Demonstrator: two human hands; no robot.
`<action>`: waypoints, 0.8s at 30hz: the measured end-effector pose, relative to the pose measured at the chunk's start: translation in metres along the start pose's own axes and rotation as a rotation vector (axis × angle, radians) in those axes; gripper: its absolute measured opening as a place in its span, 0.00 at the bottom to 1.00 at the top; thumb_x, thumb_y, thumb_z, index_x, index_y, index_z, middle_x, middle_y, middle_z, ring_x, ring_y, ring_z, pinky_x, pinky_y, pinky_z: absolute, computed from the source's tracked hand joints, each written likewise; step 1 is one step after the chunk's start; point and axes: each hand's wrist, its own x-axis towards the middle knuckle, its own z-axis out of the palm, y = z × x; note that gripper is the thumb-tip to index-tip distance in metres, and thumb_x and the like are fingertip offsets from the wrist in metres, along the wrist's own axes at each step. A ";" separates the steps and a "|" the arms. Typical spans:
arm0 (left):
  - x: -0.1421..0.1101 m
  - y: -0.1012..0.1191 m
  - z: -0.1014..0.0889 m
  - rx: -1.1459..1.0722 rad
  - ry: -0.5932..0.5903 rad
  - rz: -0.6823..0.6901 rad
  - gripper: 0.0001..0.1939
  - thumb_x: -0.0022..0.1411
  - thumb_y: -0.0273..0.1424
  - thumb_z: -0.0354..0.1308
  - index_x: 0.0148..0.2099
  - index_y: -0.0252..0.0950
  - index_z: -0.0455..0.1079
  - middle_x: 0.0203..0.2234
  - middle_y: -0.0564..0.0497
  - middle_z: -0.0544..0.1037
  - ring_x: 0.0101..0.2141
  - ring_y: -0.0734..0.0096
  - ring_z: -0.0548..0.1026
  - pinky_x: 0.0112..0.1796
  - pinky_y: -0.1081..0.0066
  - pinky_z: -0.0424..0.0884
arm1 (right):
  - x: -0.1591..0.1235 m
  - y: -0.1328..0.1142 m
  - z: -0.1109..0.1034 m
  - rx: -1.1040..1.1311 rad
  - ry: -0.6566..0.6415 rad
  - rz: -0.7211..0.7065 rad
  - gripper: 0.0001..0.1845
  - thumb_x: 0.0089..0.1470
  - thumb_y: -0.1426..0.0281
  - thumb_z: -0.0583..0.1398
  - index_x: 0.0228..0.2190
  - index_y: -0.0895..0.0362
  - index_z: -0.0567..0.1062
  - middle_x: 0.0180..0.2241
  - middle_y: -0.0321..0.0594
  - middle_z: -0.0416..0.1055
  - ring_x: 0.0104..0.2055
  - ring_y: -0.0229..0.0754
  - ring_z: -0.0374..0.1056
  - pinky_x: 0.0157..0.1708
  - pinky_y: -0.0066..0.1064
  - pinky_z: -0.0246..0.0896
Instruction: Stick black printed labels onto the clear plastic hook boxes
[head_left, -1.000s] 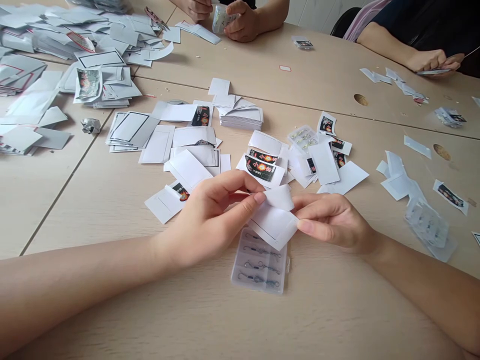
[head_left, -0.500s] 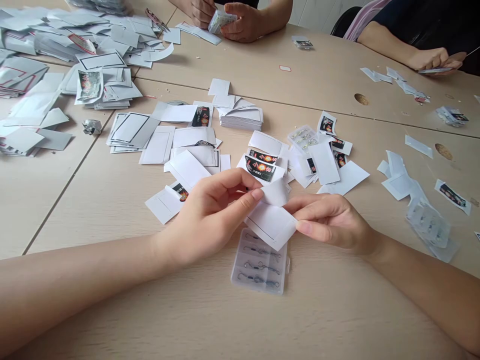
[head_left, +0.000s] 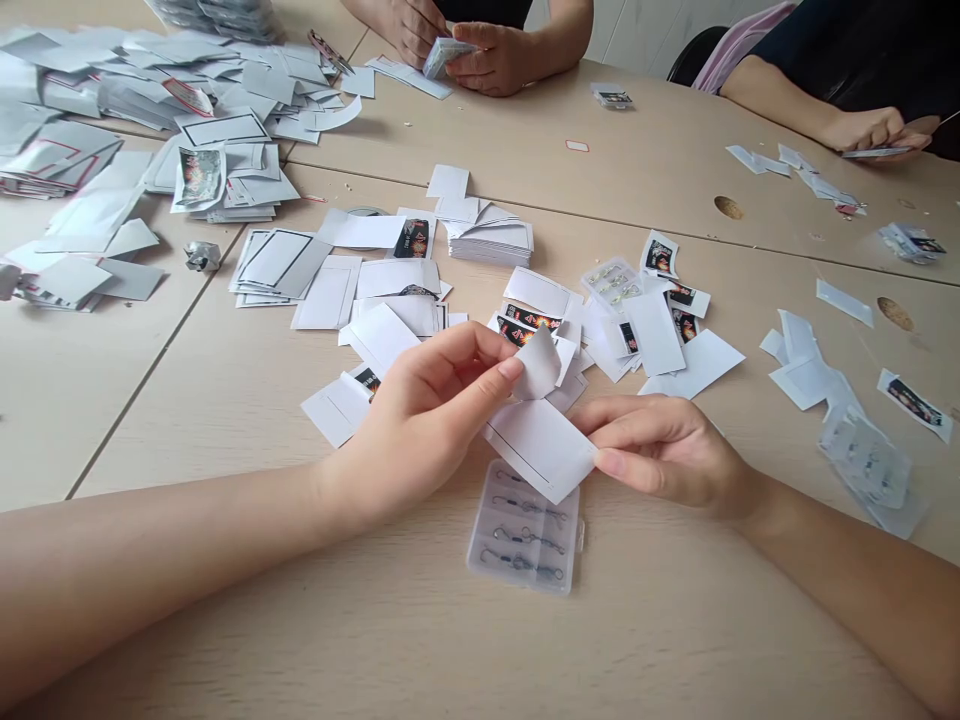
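My left hand (head_left: 424,420) pinches the raised flap (head_left: 538,364) of a white paper sleeve (head_left: 540,450) between thumb and fingers. My right hand (head_left: 660,450) grips the sleeve's right end. Just below the sleeve, touching neither hand, lies a small clear plastic box (head_left: 523,530) holding several wire fishing rigs with swivels. Its top edge sits close to the sleeve's lower corner. Loose white paper sleeves (head_left: 379,338) and printed black labels (head_left: 521,322) lie just beyond my hands.
Stacks of grey-white sleeves (head_left: 97,100) cover the far left of the pale wooden table (head_left: 225,400). Opposite, a co-worker's hands (head_left: 480,55) hold a clear pack. Another person's hand (head_left: 874,130) holds a thin strip at the right. Clear packets (head_left: 866,460) lie to my right.
The flap now stands more upright and narrower, folded up from the sleeve. My left hand has shifted slightly. The view has tilted a little.
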 end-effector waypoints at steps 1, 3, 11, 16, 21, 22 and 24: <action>0.000 0.000 0.000 -0.010 0.000 -0.013 0.07 0.64 0.33 0.56 0.35 0.36 0.65 0.29 0.52 0.70 0.31 0.74 0.68 0.31 0.75 0.65 | 0.000 0.000 0.000 -0.003 -0.001 0.006 0.10 0.59 0.70 0.58 0.37 0.52 0.80 0.43 0.41 0.74 0.47 0.44 0.69 0.49 0.40 0.65; 0.000 -0.002 -0.001 -0.016 0.005 -0.030 0.08 0.64 0.35 0.56 0.35 0.36 0.65 0.29 0.52 0.70 0.31 0.74 0.68 0.30 0.74 0.65 | 0.000 0.000 0.000 -0.015 0.001 0.020 0.10 0.59 0.70 0.58 0.36 0.53 0.80 0.42 0.41 0.74 0.46 0.44 0.69 0.48 0.39 0.65; 0.003 -0.004 -0.003 -0.049 0.017 -0.060 0.09 0.64 0.36 0.57 0.35 0.37 0.65 0.29 0.52 0.69 0.30 0.73 0.68 0.31 0.72 0.65 | -0.001 -0.001 0.001 -0.049 0.021 0.049 0.09 0.58 0.69 0.58 0.34 0.54 0.80 0.41 0.41 0.74 0.43 0.43 0.70 0.45 0.35 0.66; 0.004 -0.005 -0.004 -0.048 0.022 -0.068 0.09 0.64 0.37 0.56 0.35 0.37 0.64 0.28 0.53 0.68 0.30 0.76 0.67 0.32 0.73 0.65 | -0.001 -0.002 0.002 -0.098 0.050 0.056 0.10 0.58 0.69 0.58 0.31 0.55 0.80 0.37 0.40 0.74 0.39 0.40 0.69 0.40 0.31 0.66; 0.003 -0.004 -0.005 -0.045 0.026 -0.060 0.10 0.64 0.37 0.56 0.35 0.37 0.65 0.28 0.54 0.68 0.30 0.76 0.66 0.33 0.74 0.65 | -0.001 -0.001 0.002 -0.117 0.047 0.063 0.10 0.58 0.68 0.58 0.31 0.55 0.80 0.36 0.40 0.73 0.38 0.40 0.68 0.39 0.32 0.64; 0.004 -0.004 -0.005 -0.053 0.028 -0.062 0.10 0.64 0.37 0.56 0.35 0.36 0.65 0.28 0.54 0.68 0.30 0.76 0.66 0.33 0.74 0.65 | -0.001 -0.001 0.002 -0.127 0.044 0.064 0.10 0.58 0.68 0.58 0.31 0.54 0.80 0.36 0.41 0.73 0.39 0.41 0.68 0.40 0.32 0.64; 0.004 -0.004 -0.005 -0.078 0.037 -0.069 0.10 0.64 0.37 0.56 0.34 0.36 0.65 0.28 0.54 0.68 0.31 0.76 0.67 0.33 0.74 0.65 | -0.002 0.000 0.001 -0.124 0.042 0.070 0.10 0.58 0.68 0.58 0.34 0.54 0.81 0.37 0.42 0.73 0.40 0.42 0.68 0.41 0.33 0.65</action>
